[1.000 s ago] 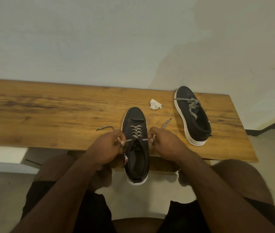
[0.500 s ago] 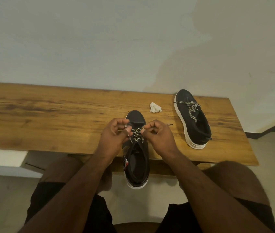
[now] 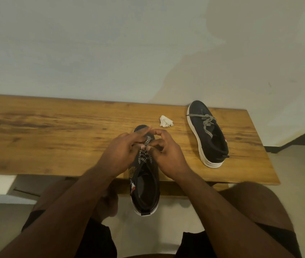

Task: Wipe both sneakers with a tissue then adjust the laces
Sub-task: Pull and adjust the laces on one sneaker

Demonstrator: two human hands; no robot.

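A black sneaker (image 3: 145,190) with a white sole lies at the wooden bench's (image 3: 45,138) front edge, its heel hanging over towards me. My left hand (image 3: 122,153) and my right hand (image 3: 166,155) meet over its tongue and pinch its black-and-white lace (image 3: 145,151) between the fingertips. A second black sneaker (image 3: 208,135) with its lace tied lies on the bench to the right, toe towards the wall. A crumpled white tissue (image 3: 165,121) lies on the bench between the two sneakers.
The bench stands against a pale wall (image 3: 129,43). Its right end (image 3: 259,146) is close to the second sneaker. My knees sit below the bench's front edge, over a light floor (image 3: 300,164).
My hands came in from the sneaker's sides and now meet over the tongue, crossing the lace ends. The loose ends no longer lie on the bench.
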